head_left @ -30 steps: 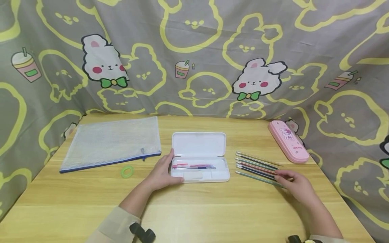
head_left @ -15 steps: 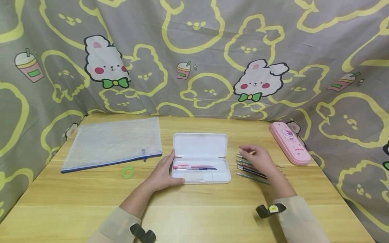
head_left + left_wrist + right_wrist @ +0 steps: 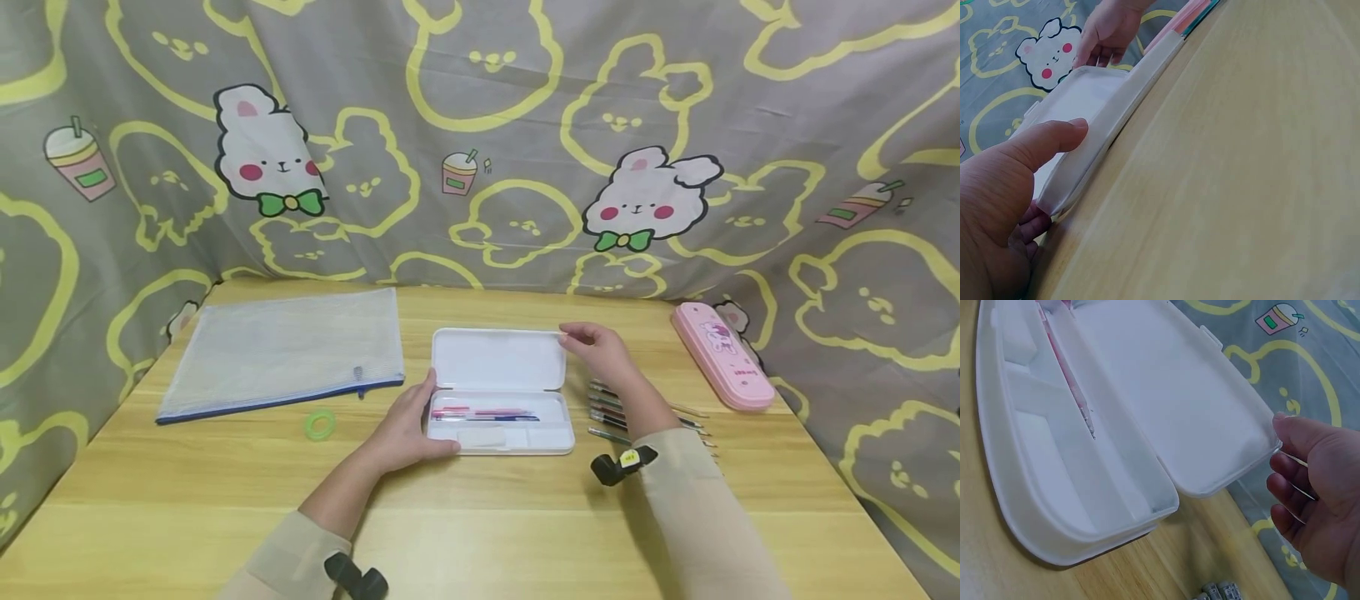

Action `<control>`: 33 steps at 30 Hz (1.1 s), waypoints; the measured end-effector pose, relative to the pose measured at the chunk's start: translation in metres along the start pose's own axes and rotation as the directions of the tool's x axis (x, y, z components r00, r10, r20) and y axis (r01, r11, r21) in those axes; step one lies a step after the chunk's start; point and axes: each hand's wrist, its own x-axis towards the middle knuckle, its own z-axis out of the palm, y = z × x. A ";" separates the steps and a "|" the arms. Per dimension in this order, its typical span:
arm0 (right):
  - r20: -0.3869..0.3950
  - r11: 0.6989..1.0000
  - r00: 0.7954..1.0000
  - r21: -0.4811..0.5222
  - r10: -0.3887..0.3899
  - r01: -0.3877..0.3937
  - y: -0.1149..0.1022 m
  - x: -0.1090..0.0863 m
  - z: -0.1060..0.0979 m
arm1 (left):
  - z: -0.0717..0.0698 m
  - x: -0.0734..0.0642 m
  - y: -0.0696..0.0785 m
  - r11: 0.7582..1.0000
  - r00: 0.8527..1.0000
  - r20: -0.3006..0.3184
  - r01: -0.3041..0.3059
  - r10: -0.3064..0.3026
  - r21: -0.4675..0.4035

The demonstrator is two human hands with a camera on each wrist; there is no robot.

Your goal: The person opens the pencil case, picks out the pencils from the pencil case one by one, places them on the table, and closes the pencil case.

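Observation:
A white pencil case (image 3: 557,437) lies with its lid (image 3: 498,358) up on the wooden table. Inside its base are several pens (image 3: 495,414) and a whitish eraser (image 3: 482,436). My left hand (image 3: 401,433) grips the left end of the base; in the left wrist view the thumb lies over the near wall and the fingers reach underneath. At the lid's far right corner, my right hand (image 3: 603,354) pinches the edge, thumb on the inner face as seen in the right wrist view. Several pencils (image 3: 609,417) lie right of the case, partly hidden under my right forearm.
A mesh zip pouch (image 3: 292,350) with a blue edge lies at the left, and a green ring (image 3: 319,425) is just in front of it. A closed pink pencil case (image 3: 723,354) sits at the far right. A patterned curtain (image 3: 517,108) hangs behind the table.
My right hand has left the pencils' tip end, passed over them leftward and reached the lid's corner. The left hand keeps its grip on the case.

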 end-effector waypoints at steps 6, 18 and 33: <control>0.003 1.000 1.000 0.011 -0.001 0.001 0.002 0.002 0.001 | 0.001 0.000 0.003 1.000 1.000 -0.002 0.000 0.000 -0.006; -0.024 0.997 0.996 -0.013 -0.081 0.081 0.001 -0.020 -0.004 | 0.001 0.002 0.001 0.999 0.999 -0.022 -0.031 0.030 -0.032; -0.007 0.984 0.984 0.017 -0.178 0.178 0.013 -0.071 -0.002 | 0.002 0.000 0.001 0.995 1.000 -0.026 0.014 -0.017 -0.101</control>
